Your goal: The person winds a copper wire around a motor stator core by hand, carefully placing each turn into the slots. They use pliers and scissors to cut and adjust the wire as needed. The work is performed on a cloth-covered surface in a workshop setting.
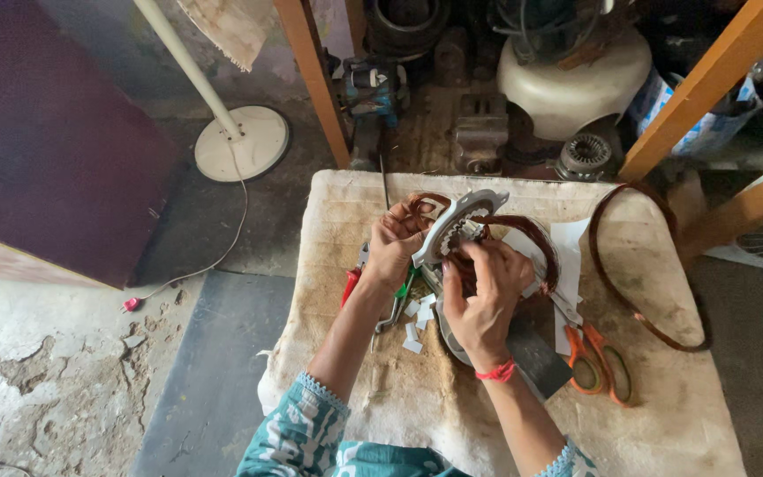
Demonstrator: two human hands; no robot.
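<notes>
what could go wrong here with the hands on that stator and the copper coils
The left hand tilts the stator on edge; it might slip. The right hand works among the copper windings, which could kink or scrape. The orange-handled scissors lie near the right forearm and might get knocked.

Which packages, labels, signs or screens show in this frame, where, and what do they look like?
Printed sack or bag: upper right, behind the slanted wooden beam, crumpled, white with blue print and a touch of red.
No screens or signs visible.
Blank white paper sheets: on the padded work surface, right of the right hand, no print seen.
Small white paper slips: below the left hand, plain.
</notes>
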